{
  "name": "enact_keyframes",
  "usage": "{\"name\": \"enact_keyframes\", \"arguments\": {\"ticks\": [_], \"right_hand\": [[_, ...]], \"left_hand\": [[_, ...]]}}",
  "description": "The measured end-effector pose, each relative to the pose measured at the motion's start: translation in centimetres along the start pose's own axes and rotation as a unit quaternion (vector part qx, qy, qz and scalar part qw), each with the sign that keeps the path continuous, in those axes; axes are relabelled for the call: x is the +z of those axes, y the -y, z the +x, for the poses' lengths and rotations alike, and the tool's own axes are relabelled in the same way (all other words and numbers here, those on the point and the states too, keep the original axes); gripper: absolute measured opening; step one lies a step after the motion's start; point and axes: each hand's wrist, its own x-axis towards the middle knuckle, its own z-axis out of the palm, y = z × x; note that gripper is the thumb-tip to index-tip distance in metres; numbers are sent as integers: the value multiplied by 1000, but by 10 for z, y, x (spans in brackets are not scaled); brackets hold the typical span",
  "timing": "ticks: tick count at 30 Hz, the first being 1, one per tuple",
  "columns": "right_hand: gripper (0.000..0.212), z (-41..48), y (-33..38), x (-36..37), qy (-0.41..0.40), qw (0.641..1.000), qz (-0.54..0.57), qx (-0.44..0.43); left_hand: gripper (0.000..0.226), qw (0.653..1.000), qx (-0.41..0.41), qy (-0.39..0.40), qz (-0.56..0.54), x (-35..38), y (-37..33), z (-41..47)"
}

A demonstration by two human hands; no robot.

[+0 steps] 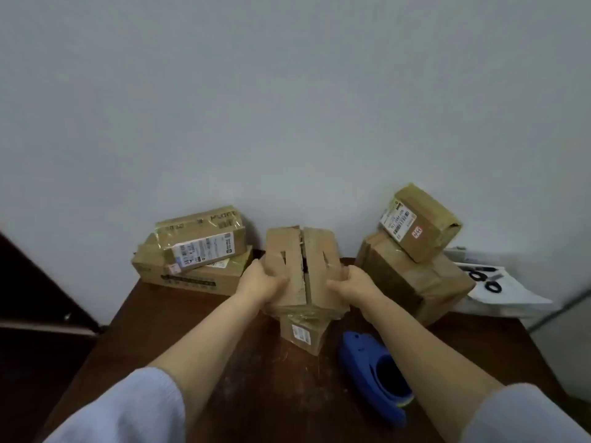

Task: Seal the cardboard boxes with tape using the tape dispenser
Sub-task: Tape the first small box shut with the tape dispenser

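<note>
From the head view, a worn brown cardboard box with a split between its two top flaps [302, 266] sits at the middle of the dark wooden desk [224, 362], over a smaller brown cardboard box with a white label [303, 334]. Whether it rests on that one or hangs just above it cannot be told. The left hand [260, 284] grips the box's left edge and the right hand [355, 282] grips the right edge, fingers curled round the sides and thumbs on top.

The card looks creased and soft at the corners, with old tape at the near edge, so it is probably light and will buckle if squeezed hard. The side walls just under the flaps seem the best place to hold it. The flaps will likely spring up unless pressed flat along the seam.

The blue plastic tape dispenser [374, 369] lies on the desk beside the right forearm, untouched. It looks rigid and easy to take by its handle. A stack of taped boxes [192, 251] stands at the back left, and another taped stack [412, 276] at the back right.
</note>
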Motion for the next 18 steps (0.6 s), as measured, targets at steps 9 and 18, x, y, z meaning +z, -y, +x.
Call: {"name": "enact_keyframes", "arguments": {"ticks": [9, 18], "right_hand": [[62, -8, 3, 26, -45, 997, -3, -63], [80, -15, 30, 90, -30, 988, 5, -149]], "left_hand": [[70, 998, 3, -37, -45, -4, 30, -16], [82, 970, -53, -173, -163, -52, 79, -25]]}}
